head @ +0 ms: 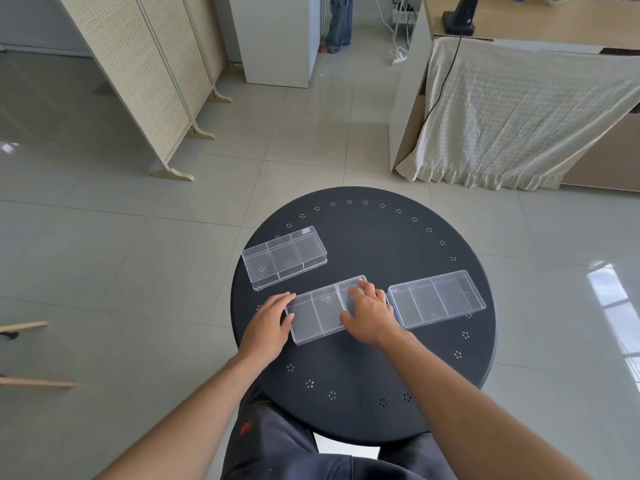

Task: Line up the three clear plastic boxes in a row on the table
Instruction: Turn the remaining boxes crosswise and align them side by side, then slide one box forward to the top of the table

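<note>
Three clear plastic boxes with inner dividers lie on a round black table (363,244). The middle box (322,311) sits near the table's front, held at both ends. My left hand (270,323) grips its left end, and my right hand (369,313) rests over its right end, hiding that part. The right box (436,299) lies just right of my right hand, almost end to end with the middle box. The left box (284,258) lies farther back at the table's left edge, apart from the other two.
Tiled floor surrounds the small table. A folding woven screen (149,81) stands at the back left, and a desk draped with a cream cloth (519,112) at the back right. A person's legs (339,22) stand far behind. Wooden sticks (31,355) lie at the left.
</note>
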The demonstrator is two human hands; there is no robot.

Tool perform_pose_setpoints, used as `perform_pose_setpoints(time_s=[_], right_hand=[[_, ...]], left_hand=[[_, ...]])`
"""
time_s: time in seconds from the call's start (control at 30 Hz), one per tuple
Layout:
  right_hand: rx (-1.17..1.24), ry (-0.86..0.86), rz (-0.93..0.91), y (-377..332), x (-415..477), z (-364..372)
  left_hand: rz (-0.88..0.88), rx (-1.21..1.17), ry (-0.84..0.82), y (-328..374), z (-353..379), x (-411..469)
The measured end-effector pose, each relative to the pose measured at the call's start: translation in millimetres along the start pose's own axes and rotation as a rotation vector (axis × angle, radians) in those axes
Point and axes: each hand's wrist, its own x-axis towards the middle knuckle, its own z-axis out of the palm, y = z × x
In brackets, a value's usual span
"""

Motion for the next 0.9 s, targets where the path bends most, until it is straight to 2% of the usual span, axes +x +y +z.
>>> perform_pose_setpoints(time_s=[0.07,0.13,0.27,0.37,0.6,0.9], right_hand=[[0.011,0.041,0.008,-2.2,5.0,-1.4],[0.045,0.088,0.001,-5.3,12.1,-5.1],[0.129,0.116,-0.048,-14.7,32.6,-16.1],[0.174,0.093,-0.050,-26.2,53.0,-21.4],[0.205,0.005,0.026,-50.5,99.3,-26.2],[0.298,-0.021,0.086,-60.6,125.1,-18.4]], left_hand=[[0.008,-0.021,0.056,-3.4,-1.1,1.4],[-0.027,-0.088,0.185,-7.6,-2.5,4.2],[-0.239,-0.273,0.431,-15.1,-10.3,14.5],[-0.374,-0.380,0.405,-26.8,-17.4,25.6],[-0.469,-0.504,0.230,-42.8,-14.2,47.2],[-0.525,-0.529,0.317,-39.5,0.4,58.3]])
